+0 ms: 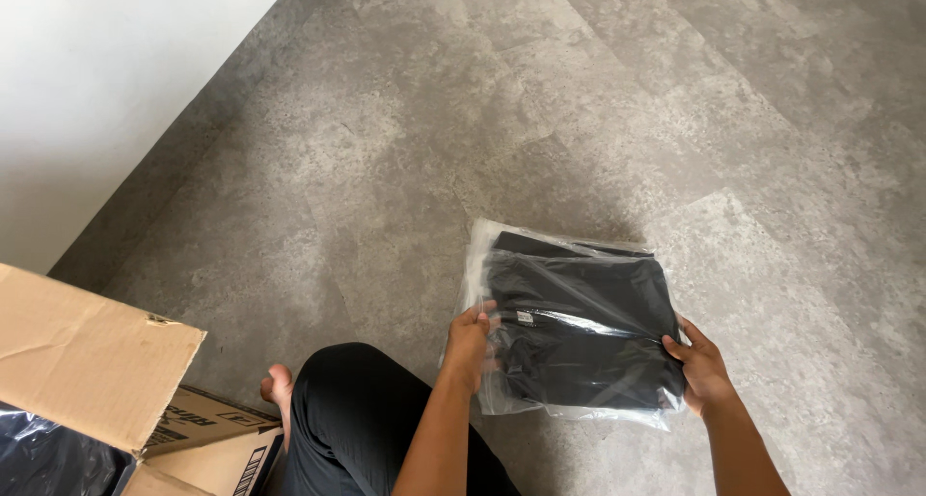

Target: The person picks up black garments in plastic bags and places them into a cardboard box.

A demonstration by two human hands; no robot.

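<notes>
A clear plastic bag holding a folded black garment (579, 322) is lifted just above a second bagged black garment (540, 240) that lies on the grey floor. My left hand (470, 344) grips the bag's left edge. My right hand (697, 366) grips its lower right corner. Both hands have their fingers closed on the plastic.
An open cardboard box (92, 361) stands at the lower left, with dark plastic-wrapped items inside. My knee in black trousers (357, 409) and a bare foot (278, 388) are beside it. A white wall (87, 81) runs along the left. Grey stone-look floor (598, 91) stretches ahead.
</notes>
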